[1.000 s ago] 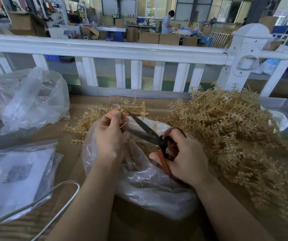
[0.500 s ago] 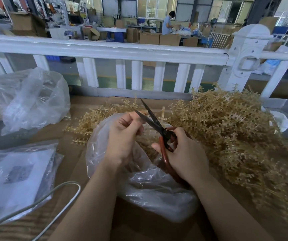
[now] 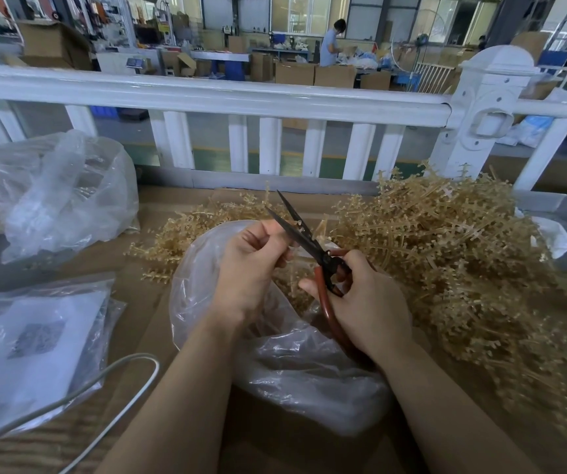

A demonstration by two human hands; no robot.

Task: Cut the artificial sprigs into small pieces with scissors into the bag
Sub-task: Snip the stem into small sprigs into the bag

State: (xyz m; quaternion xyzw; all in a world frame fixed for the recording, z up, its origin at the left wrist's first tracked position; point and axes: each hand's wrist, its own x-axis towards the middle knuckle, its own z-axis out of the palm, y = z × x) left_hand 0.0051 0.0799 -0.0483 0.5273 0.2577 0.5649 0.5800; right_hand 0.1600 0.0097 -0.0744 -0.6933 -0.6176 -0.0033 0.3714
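The left hand (image 3: 248,268) curls its fingers (image 3: 268,239) over a small bit of sprig (image 3: 297,223), pinching it just left of the scissors (image 3: 313,248), above the clear bag (image 3: 289,367) on the bench (image 3: 275,449). The right hand (image 3: 371,302) grips the red handles, fingers wrapped through the loops; the dark blades stand parted, pointing far and left. A big pile of tan sprigs (image 3: 446,254) lies on the right, touching the bag's far side. Two more plastic bags (image 3: 53,193) sit at left
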